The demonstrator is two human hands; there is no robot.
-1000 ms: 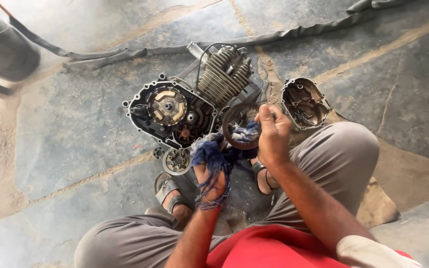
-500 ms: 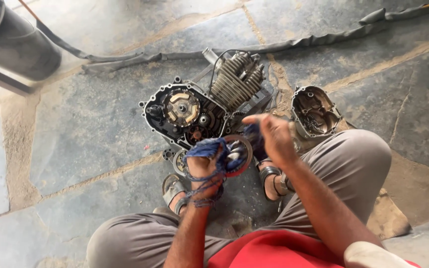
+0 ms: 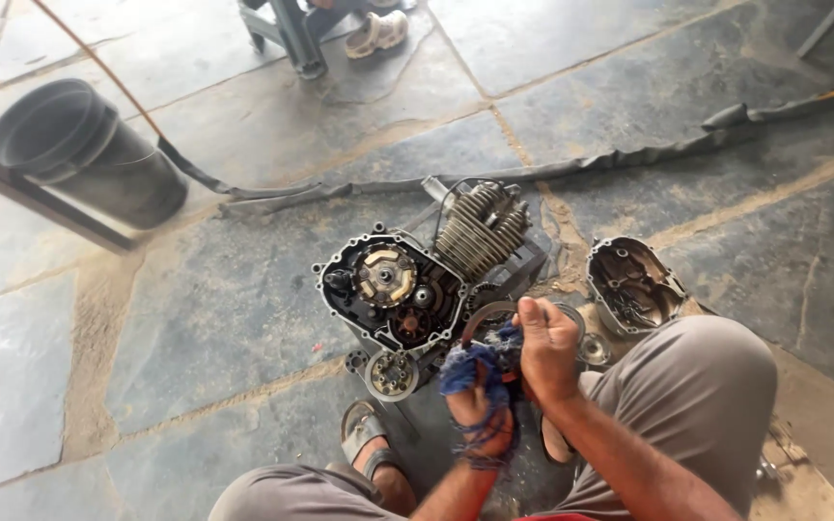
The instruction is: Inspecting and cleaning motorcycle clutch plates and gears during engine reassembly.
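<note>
While the person squatted over the opened engine (image 3: 407, 289) on the stone floor, the left hand (image 3: 480, 410) was clenched around a blue rag (image 3: 470, 371), and the right hand (image 3: 547, 347) gripped a thin round metal plate (image 3: 483, 314), held just in front of the engine's open side. Rag and plate met between the two hands, so the step looked like wiping the plate clean. To do that well, it seemed best to hold the plate by its edge, turn it bit by bit, and press the rag flat across each face so no grit was left. A removed side cover (image 3: 631, 286) lay to the right near the knee, a small round part (image 3: 391, 374) below the engine, and a black bucket (image 3: 79, 150) well apart.
</note>
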